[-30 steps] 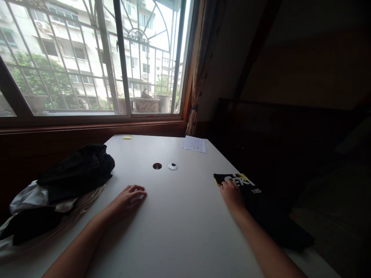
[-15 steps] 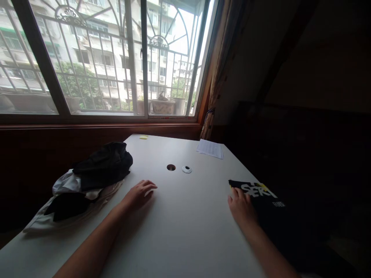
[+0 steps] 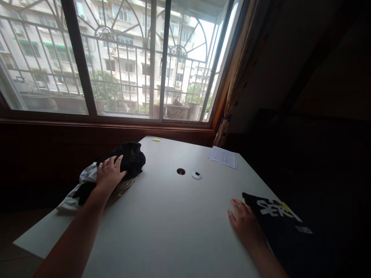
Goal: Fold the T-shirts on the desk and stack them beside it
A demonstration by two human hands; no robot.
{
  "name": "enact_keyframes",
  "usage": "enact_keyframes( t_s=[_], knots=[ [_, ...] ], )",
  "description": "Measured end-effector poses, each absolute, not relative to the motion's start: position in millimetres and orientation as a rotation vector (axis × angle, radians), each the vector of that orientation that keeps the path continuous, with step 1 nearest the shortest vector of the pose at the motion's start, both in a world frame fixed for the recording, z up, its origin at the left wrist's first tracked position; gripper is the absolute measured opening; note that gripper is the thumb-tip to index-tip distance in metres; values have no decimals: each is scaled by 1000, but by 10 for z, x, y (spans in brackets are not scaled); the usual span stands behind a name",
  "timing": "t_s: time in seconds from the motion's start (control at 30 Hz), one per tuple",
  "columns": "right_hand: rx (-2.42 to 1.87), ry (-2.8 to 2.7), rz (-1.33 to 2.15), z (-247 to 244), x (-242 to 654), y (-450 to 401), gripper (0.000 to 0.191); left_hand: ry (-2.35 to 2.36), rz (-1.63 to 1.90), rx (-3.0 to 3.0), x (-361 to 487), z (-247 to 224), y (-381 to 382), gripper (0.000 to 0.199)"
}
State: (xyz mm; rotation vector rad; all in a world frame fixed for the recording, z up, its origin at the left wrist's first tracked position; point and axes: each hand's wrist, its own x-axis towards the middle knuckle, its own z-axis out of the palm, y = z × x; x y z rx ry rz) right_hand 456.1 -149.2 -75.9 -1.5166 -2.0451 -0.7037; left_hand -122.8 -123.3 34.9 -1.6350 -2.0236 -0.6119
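Note:
My left hand [image 3: 110, 173] rests on a heap of clothes at the left of the white table [image 3: 174, 224], its fingers spread over a black garment [image 3: 135, 158]. White cloth [image 3: 88, 173] and beige cloth [image 3: 124, 189] show beneath and beside it. On the right, my right hand [image 3: 245, 222] lies on the table at the left edge of a dark garment [image 3: 278, 227] with white lettering and yellow marks. Its fingers are apart and hold nothing.
Near the table's middle are a round hole [image 3: 181, 172] and a white round cover [image 3: 196, 175]. Papers [image 3: 223, 157] lie at the back right, a yellow note [image 3: 157, 139] at the back edge. Behind stand a barred window and a curtain [image 3: 223, 129].
My left hand has moved left from the bare tabletop onto the clothes heap. My right hand has come slightly off the dark garment's edge. The view has turned left.

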Motion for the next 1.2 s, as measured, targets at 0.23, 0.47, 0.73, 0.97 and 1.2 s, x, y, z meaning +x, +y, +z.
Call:
enact_keyframes(
  t_s=[0.23,0.47,0.73,0.97,1.2],
  knots=[
    [-1465,-2101,-605,-725,4539,-1515,34,-2049,-581,-1653,-1314,560,-1169,23],
    [-1400,-2110,-492,-621,4516,-1555,34,-1857,-1006,-2025,-876,874,-1203,20],
    [-1136,-2203,-66,-469,4250,-1705,46,-1369,-1540,-3113,486,950,-1660,35],
    [-1035,-2201,223,-421,4036,-1858,63,-682,-1058,-3799,1350,579,-2298,49],
    [-1184,-2066,332,-249,4149,-1904,28,-868,-588,-3389,1215,101,-2468,93]
  ],
)
